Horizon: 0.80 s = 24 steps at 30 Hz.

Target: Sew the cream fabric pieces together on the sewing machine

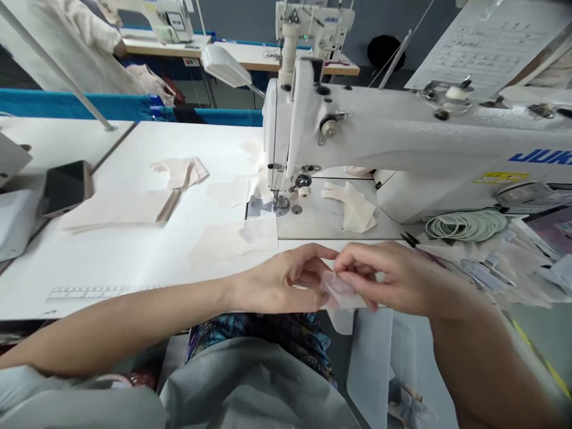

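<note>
My left hand (297, 283) and my right hand (386, 277) meet at the table's front edge, before the sewing machine (384, 137). Between them is a small, sheer pale fabric piece (340, 319), hanging a little below the edge. The fingers of both hands are closed on it, the right thumb and forefinger in a pinch; slight blur hides the exact grip. Behind my hands, pale cut fabric (232, 241) lies flat up to the presser foot (276, 201). Another cut piece (355, 208) rests on the machine bed, right of the needle.
Folded fabric (120, 210) and a smaller stack (181, 171) lie at left, near a dark box (67, 187). A ruler strip (111, 292) marks the front edge. At right are coiled pale cord (467, 226), scissors (411, 239) and scraps. Below stands a translucent bin (370, 369).
</note>
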Each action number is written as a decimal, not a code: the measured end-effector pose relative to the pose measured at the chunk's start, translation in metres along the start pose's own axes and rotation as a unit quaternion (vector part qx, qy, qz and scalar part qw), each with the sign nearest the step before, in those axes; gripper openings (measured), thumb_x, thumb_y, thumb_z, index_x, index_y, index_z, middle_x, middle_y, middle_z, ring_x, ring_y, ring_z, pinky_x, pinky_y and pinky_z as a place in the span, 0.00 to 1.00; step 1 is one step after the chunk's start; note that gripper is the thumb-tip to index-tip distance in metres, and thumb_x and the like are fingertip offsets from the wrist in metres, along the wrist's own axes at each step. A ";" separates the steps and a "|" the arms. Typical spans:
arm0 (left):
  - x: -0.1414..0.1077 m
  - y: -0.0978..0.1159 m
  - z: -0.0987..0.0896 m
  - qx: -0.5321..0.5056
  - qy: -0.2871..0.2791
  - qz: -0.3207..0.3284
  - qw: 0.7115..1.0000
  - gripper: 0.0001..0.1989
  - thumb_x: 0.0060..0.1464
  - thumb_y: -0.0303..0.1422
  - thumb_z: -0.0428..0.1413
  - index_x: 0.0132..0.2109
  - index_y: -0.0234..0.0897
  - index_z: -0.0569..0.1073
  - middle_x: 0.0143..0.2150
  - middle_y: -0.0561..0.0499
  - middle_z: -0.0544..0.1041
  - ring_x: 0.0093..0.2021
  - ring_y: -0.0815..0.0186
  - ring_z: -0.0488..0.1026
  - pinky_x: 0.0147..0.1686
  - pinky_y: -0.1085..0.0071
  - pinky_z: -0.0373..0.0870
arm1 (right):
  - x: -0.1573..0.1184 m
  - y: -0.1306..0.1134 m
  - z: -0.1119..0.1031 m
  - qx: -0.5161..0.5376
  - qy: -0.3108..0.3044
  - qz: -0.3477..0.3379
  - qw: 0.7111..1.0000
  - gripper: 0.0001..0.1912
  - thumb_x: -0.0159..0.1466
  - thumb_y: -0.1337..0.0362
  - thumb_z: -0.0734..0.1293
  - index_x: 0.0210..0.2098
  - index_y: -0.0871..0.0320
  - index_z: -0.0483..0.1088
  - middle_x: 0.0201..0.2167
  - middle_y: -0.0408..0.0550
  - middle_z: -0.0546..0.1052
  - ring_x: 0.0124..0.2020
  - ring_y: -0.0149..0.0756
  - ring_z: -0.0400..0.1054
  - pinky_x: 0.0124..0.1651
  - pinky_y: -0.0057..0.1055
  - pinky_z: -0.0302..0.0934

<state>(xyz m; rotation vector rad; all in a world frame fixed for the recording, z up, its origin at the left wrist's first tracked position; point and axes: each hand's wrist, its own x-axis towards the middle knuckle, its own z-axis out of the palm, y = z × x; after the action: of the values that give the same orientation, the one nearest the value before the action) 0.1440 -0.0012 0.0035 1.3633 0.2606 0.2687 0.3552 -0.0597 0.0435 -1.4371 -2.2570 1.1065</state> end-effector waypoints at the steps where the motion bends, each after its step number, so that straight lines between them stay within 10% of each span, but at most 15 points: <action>1: -0.008 0.000 -0.002 -0.014 0.026 -0.022 0.999 0.18 0.55 0.28 0.56 0.52 0.34 0.63 0.44 0.42 0.77 0.42 0.60 0.78 0.47 0.60 0.73 | 0.010 -0.001 0.002 0.015 0.001 0.008 1.000 0.06 0.67 0.64 0.59 0.34 0.56 0.64 0.18 0.34 0.69 0.18 0.24 0.67 0.22 0.21 0.56; 9: -0.052 0.012 -0.024 0.030 0.235 -0.113 0.965 0.15 0.57 0.43 0.57 0.38 0.35 0.66 0.36 0.47 0.80 0.23 0.69 0.77 0.25 0.74 0.74 | 0.055 -0.012 0.038 0.205 0.063 -0.030 0.976 0.13 0.68 0.57 0.60 0.49 0.55 0.61 0.39 0.46 0.74 0.35 0.30 0.72 0.36 0.28 0.68; 14: -0.079 0.026 -0.044 0.100 0.331 -0.098 0.933 0.18 0.54 0.47 0.59 0.31 0.36 0.67 0.27 0.51 0.79 0.21 0.69 0.75 0.22 0.75 0.73 | 0.066 -0.027 0.065 0.225 -0.014 -0.092 0.970 0.10 0.68 0.61 0.61 0.47 0.54 0.67 0.47 0.49 0.73 0.45 0.33 0.69 0.47 0.31 0.66; 24: -0.052 0.017 -0.090 0.102 0.310 -0.139 0.935 0.15 0.54 0.43 0.60 0.37 0.34 0.69 0.29 0.49 0.80 0.24 0.69 0.77 0.26 0.73 0.77 | 0.095 -0.020 0.070 0.356 0.010 0.028 0.934 0.11 0.66 0.62 0.61 0.40 0.61 0.72 0.34 0.47 0.76 0.35 0.30 0.72 0.38 0.29 0.69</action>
<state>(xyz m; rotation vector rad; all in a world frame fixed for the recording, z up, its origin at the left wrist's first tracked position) 0.0636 0.0676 0.0046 1.3946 1.0258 0.4402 0.2570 -0.0154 -0.0075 -1.1795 -1.5293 1.6794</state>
